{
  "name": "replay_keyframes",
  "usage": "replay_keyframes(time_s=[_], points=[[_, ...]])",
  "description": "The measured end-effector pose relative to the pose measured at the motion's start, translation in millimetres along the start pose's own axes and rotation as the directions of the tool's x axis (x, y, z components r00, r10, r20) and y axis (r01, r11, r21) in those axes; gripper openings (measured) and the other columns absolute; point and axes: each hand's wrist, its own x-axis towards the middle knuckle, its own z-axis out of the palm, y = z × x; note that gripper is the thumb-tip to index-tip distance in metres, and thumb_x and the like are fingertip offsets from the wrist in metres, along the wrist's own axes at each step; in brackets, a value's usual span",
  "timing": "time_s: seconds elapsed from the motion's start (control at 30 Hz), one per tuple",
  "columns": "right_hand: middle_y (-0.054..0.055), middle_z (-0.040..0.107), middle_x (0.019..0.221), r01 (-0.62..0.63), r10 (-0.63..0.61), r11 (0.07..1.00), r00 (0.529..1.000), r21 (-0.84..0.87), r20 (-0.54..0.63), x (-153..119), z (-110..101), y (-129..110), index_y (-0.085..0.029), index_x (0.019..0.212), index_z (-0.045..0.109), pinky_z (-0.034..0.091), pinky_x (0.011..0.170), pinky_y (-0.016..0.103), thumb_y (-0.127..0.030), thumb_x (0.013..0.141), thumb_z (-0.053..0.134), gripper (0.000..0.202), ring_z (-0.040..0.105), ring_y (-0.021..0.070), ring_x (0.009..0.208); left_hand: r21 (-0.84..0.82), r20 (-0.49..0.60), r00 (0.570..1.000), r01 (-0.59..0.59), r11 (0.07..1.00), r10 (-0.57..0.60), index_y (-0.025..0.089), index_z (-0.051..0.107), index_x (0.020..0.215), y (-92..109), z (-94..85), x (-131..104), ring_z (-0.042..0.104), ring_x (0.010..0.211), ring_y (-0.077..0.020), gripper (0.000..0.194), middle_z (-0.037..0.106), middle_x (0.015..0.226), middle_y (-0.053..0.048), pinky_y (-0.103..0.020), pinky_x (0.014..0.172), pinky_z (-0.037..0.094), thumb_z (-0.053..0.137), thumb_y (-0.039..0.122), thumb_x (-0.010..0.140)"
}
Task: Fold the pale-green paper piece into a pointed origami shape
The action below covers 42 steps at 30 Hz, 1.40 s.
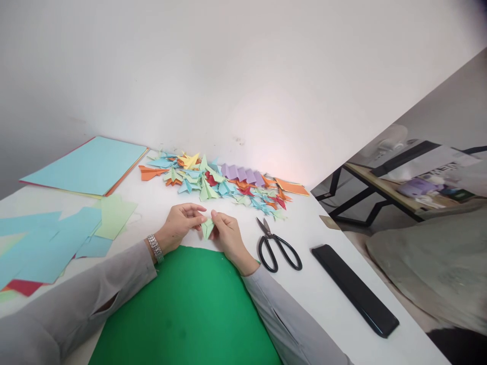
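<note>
Between my two hands is a small folded piece of pale green paper point(207, 229), coming to a point at its lower end. My left hand point(182, 223), with a metal watch at the wrist, pinches its left side between thumb and fingers. From the other side my right hand point(229, 234) grips the paper's right edge, thumb on top. Both hands are just above the far edge of a green mat point(182, 304). Just beyond them lies a heap of folded paper pieces point(207, 188) in many colours, several shaped like little planes.
Black-handled scissors point(271, 243) lie right of my right hand, points away from me. Further right is a long black bar-shaped object point(355, 290). Loose paper sheets point(57, 243) spread at the left, behind them a stack of large sheets point(91, 165). A white wall point(228, 76) bounds the table.
</note>
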Motion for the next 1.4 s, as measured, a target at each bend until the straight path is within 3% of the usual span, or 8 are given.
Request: replay_keyframes(time_s=[0.4,0.67,0.77,0.97,1.17,1.4], points=[[-0.005,0.049,0.038,-0.016,0.016,0.999,1.0,-0.047,0.0,2.2,1.0,2.8,-0.02,0.053,0.053,0.031,0.04,0.022,-0.06,0.067,0.067,0.045,0.041,0.0091,0.037,0.051,0.02,1.0,-0.019,0.999,0.018,0.012,0.064,0.07,-1.1,0.1,0.5,0.054,0.042,-0.008,0.031,0.06,0.05,0.003,-0.02,0.045,0.044,0.085,0.021,0.048],[-0.004,0.051,0.04,0.026,-0.026,0.998,1.0,-0.057,-0.009,-0.4,0.4,0.1,-0.02,0.055,0.054,0.035,0.043,0.023,-0.062,0.074,0.062,0.046,0.043,0.01,0.039,0.058,0.037,0.999,-0.006,0.998,0.004,0.011,0.066,0.074,0.7,1.3,-1.9,0.06,0.055,-0.0121,0.036,0.066,0.065,-0.002,-0.023,0.048,0.049,0.087,0.024,0.047],[-0.003,0.052,0.041,0.044,-0.044,0.998,0.999,-0.045,0.007,-1.6,-0.4,0.3,-0.02,0.053,0.053,0.037,0.046,0.024,-0.063,0.078,0.058,0.05,0.045,0.0103,0.041,0.053,0.028,1.0,-0.004,0.999,0.003,0.012,0.068,0.072,1.6,1.9,-3.1,0.06,0.056,-0.0115,0.035,0.066,0.063,-0.001,-0.022,0.049,0.049,0.088,0.021,0.045],[-0.005,0.05,0.04,0.032,-0.03,0.999,0.998,-0.035,0.063,-2.1,0.0,-0.4,-0.02,0.058,0.056,0.032,0.044,0.023,-0.063,0.071,0.066,0.046,0.043,0.0098,0.038,0.028,0.04,0.999,-0.002,1.0,0.001,0.012,0.069,0.067,2.0,0.3,-1.9,0.056,0.05,-0.0087,0.026,0.062,0.054,0.001,-0.02,0.049,0.046,0.084,0.015,0.046],[-0.006,0.048,0.04,0.048,-0.044,0.997,0.996,-0.053,0.08,-2.3,-0.3,-5.2,-0.02,0.057,0.053,0.032,0.044,0.023,-0.064,0.072,0.063,0.048,0.041,0.0095,0.039,0.023,0.074,0.997,0.009,1.0,-0.01,0.012,0.07,0.07,1.2,-0.9,-0.9,0.054,0.046,-0.0087,0.026,0.06,0.052,0.002,-0.022,0.047,0.046,0.084,0.017,0.048],[-0.005,0.05,0.039,0.014,-0.013,1.0,1.0,-0.027,0.015,-2.0,0.5,-3.2,-0.02,0.054,0.051,0.035,0.043,0.022,-0.062,0.072,0.065,0.048,0.043,0.0089,0.038,0.008,0.04,0.998,0.039,0.999,-0.039,0.012,0.071,0.08,0.6,1.9,-3.4,0.063,0.055,-0.0124,0.032,0.07,0.067,-0.003,-0.023,0.05,0.051,0.084,0.02,0.052]])
